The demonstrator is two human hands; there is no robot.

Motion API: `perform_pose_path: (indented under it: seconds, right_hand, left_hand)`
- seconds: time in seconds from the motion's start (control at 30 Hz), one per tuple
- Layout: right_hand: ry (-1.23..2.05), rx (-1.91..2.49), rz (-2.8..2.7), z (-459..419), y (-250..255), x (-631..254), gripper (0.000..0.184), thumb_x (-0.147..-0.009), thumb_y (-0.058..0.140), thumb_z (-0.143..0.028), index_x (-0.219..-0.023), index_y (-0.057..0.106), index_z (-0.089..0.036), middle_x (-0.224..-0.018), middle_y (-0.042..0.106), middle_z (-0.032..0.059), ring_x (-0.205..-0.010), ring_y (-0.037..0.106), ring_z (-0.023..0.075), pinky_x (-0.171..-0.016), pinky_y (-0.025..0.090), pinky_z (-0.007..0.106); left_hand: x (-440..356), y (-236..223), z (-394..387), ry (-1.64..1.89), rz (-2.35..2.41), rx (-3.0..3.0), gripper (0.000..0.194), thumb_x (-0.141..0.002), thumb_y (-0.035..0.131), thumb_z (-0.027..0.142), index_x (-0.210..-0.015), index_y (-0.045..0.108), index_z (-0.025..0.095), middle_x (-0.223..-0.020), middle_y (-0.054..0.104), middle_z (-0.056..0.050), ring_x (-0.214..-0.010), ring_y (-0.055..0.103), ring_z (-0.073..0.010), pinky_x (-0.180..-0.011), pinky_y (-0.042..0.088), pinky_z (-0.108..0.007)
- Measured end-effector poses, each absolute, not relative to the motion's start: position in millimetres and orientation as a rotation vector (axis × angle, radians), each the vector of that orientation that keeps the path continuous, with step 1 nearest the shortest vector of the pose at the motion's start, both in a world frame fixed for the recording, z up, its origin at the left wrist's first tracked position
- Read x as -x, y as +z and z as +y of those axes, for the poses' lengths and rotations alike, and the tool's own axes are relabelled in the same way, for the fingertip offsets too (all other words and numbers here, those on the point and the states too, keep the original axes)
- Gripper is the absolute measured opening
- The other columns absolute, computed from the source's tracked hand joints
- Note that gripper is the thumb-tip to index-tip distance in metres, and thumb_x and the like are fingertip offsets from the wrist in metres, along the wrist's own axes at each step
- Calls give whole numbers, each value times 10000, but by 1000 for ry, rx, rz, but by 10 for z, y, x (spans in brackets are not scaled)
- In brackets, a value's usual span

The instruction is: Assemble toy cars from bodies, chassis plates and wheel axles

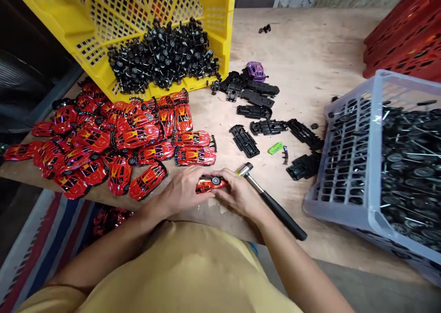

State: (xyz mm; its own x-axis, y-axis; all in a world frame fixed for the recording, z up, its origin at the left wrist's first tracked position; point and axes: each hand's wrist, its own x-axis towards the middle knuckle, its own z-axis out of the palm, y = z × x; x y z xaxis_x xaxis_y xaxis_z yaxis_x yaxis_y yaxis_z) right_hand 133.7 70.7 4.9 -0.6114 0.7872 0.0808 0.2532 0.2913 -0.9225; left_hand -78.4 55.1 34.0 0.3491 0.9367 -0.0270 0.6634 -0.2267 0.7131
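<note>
Between my two hands, near the table's front edge, is a red toy car [204,184] with a wheel showing on its side. My left hand [184,189] is closed on the car's left end, and my right hand [237,191] grips its right end. Fingers cover much of the car's body. Just right of my right hand lies a hammer [275,207] with a black handle and a metal head. A large heap of red toy cars [96,138] spreads over the table to the left of my hands.
A tipped yellow crate [225,32] holds black wheel-and-axle sets [165,55]. Black chassis plates [244,140], a purple car body [256,71] and a green piece [275,147] lie mid-table. At right stand a clear plastic crate [374,156] of wheeled axles and a red crate [403,32].
</note>
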Motion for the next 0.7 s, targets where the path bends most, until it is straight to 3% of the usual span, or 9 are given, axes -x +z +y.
perform_pose_path:
  seconds: [0.07, 0.23, 0.43, 0.7]
  right_hand:
    - [1278, 978, -1983, 646, -50, -1316, 311, -899, 663, -270, -1195, 598, -202, -1070, 647, 92, -976, 613, 226, -865, 486, 374]
    - [1365, 925, -1796, 574, -160, -1308, 327, -878, 706, -321, -1178, 607, -233, -1112, 644, 77, -1033, 615, 222, -907, 478, 366]
    - [1275, 957, -1747, 531, -141, -1228, 205, -888, 688, -297, -1077, 641, -230, -1002, 669, 56, -933, 628, 207, -828, 493, 346]
    - [1176, 973, -1816, 493, -144, -1203, 162, -896, 646, -292, -1049, 642, -239, -971, 693, 70, -936, 639, 259, -835, 514, 416]
  left_hand:
    - [890, 286, 529, 557, 1349, -1890, 444, -762, 764, 361, -1156, 650, 190, -1124, 699, -108, -1048, 650, -276, -929, 494, -395]
    - [991, 79, 368, 785, 1297, -1554, 218, -885, 636, 284, -1064, 694, 174, -1054, 732, -88, -1003, 675, -223, -914, 512, -344]
    - [881, -15, 254, 953, 1257, -1562, 164, -921, 570, 206, -1042, 676, 170, -1051, 716, -95, -1027, 663, -214, -941, 503, -352]
    - [900, -46, 289, 990, 1165, -1631, 115, -922, 574, 213, -1006, 647, 182, -1003, 706, -104, -982, 656, -213, -895, 513, -369]
